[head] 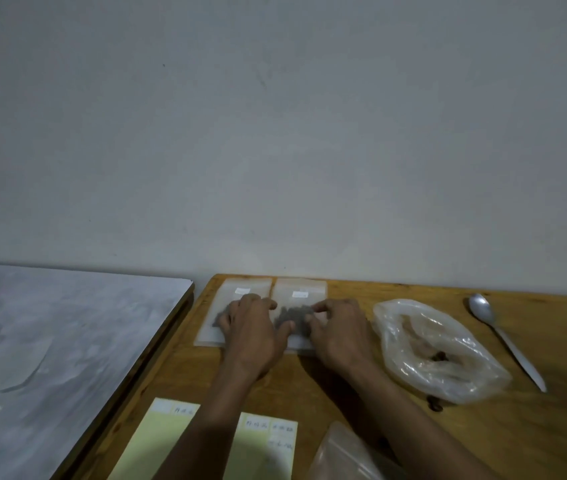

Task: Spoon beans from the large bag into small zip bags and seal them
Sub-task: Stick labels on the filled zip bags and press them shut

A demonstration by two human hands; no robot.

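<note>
At the table's (413, 427) far edge my left hand (252, 336) rests flat on one filled zip bag (218, 322) while my right hand (339, 332) pinches the neighbouring zip bag (297, 299), the nearly empty large bag (438, 351) and spoon (504, 336) lying toward the right edge.

Two small frosted zip bags (297, 296), dark beans inside, lie flat side by side, touching. Just right of them slumps the crumpled clear large bag (438, 351), nearly empty. Right of that large bag lies a silver metal spoon (504, 336), bowl up.
</note>
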